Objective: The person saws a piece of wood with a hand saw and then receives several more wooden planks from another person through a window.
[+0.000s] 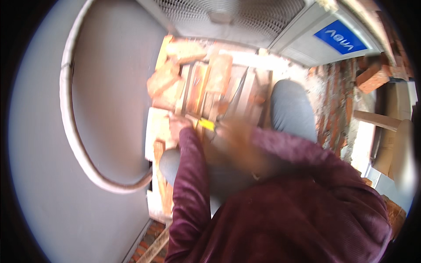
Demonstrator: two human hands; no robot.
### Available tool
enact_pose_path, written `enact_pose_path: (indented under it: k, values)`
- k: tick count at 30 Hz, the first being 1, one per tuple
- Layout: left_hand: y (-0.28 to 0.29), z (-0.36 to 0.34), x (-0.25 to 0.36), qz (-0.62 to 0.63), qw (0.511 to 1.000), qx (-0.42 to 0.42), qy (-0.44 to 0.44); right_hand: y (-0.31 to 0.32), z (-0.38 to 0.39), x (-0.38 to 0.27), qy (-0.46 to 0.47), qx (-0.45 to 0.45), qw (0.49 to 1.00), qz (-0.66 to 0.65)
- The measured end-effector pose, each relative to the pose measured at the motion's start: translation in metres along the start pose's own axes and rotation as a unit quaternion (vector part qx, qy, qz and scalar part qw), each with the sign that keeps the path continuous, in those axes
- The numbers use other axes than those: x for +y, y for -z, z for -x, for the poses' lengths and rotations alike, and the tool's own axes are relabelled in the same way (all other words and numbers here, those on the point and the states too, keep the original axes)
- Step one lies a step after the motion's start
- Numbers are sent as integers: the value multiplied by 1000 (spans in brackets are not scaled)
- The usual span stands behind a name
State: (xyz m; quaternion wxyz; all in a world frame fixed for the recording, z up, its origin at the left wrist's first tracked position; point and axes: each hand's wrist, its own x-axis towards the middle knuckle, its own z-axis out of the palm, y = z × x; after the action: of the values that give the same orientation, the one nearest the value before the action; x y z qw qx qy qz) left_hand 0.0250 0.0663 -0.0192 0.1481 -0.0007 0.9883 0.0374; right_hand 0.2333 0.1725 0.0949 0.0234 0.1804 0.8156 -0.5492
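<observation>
My left hand (177, 126) is over the far end of my left forearm, its fingers bent in beside a thin wooden strip (191, 118); what it grips is too unclear to name. Just right of it lies a short bright yellow piece (206, 124), perhaps a tool's handle. My right hand (237, 136) is smeared by motion close to the yellow piece's right end, so its fingers and anything in them cannot be made out. Beyond both hands lie lengths of wood (244, 94), with a dark pointed strip (239, 90) among them.
Loose orange bricks (219, 72) lie past my hands, with more bricks (164, 79) to the left. A fan unit with a grille (219, 17) stands at the far side. A pale hose (70, 109) curves along the grey panel (114, 87). My knee (293, 109) is at the right.
</observation>
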Motion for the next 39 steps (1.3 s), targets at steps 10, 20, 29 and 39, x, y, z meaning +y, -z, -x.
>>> enact_pose_path:
  k: [10,20,29,39]
  values:
    - [22,-2,-7,274,954,113,-45,211,191,-143,71,-5,997,13]
    - [15,-3,-27,130,957,10,-260,226,200,-195,182,405,860,251]
    - [-27,-28,-109,262,899,87,-341,309,103,-171,269,533,720,353]
    - [253,27,-271,361,830,397,-150,355,55,-162,365,564,575,467]
